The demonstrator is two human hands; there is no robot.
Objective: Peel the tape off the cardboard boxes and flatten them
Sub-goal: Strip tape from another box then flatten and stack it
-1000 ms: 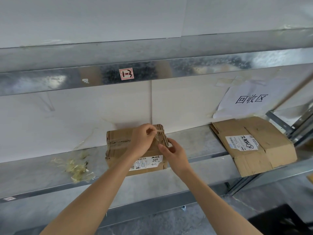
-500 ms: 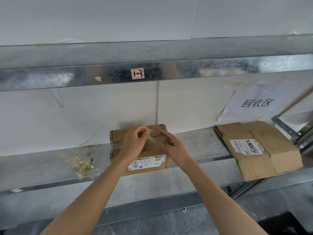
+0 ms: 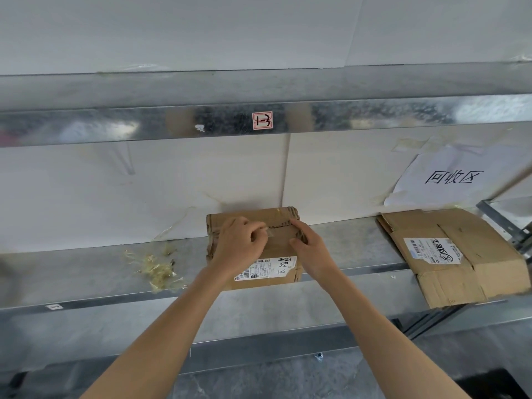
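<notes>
Centrally, corrugated cardboard box (image 3: 253, 249), left hand (image 3: 239, 243) pinching clear tape (image 3: 270, 232), right hand (image 3: 309, 249) clasping edge

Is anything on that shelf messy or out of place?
Yes. A crumpled wad of clear tape lies loose on the metal shelf, left of the box being worked on. On the right, a flattened box sits askew, its torn corner overhanging the shelf's front edge.

Print on the box's shipping label (image 3: 266, 268) too small to read, its left end behind the left wrist.
</notes>
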